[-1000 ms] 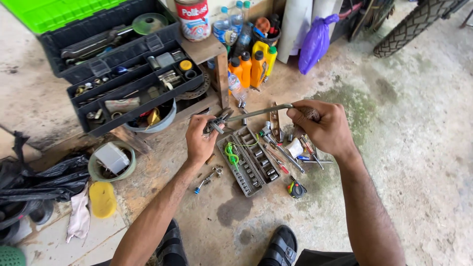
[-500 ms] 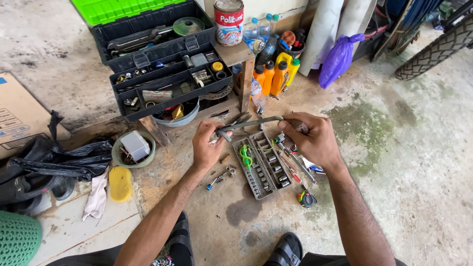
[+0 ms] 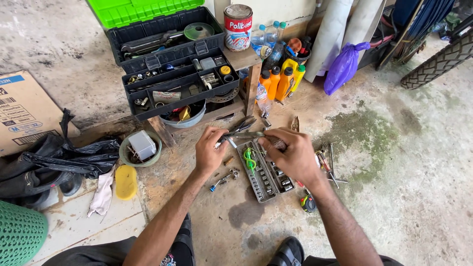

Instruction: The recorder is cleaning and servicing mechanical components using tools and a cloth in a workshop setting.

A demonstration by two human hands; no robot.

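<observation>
My left hand point(image 3: 209, 150) pinches the socket end of a long metal wrench point(image 3: 244, 134). My right hand point(image 3: 290, 155) is closed around the wrench's handle end, just above an open grey socket set tray point(image 3: 258, 184) lying on the concrete floor. A green wire coil point(image 3: 249, 158) lies in the tray. A small ratchet piece with a blue tip point(image 3: 221, 179) lies on the floor below my left hand.
An open black toolbox with a green lid point(image 3: 172, 64) stands behind. Orange oil bottles point(image 3: 281, 81), a paint can point(image 3: 238, 27), a purple bag point(image 3: 343, 66), screwdrivers point(image 3: 327, 165), a tape measure point(image 3: 308, 202), a yellow sponge point(image 3: 126, 181), black bags point(image 3: 59, 160) and a tyre point(image 3: 436, 61) surround me.
Both hands lowered toward the socket tray and drew closer together, the right hand sliding along the wrench toward the left. The camera view shifted left and up.
</observation>
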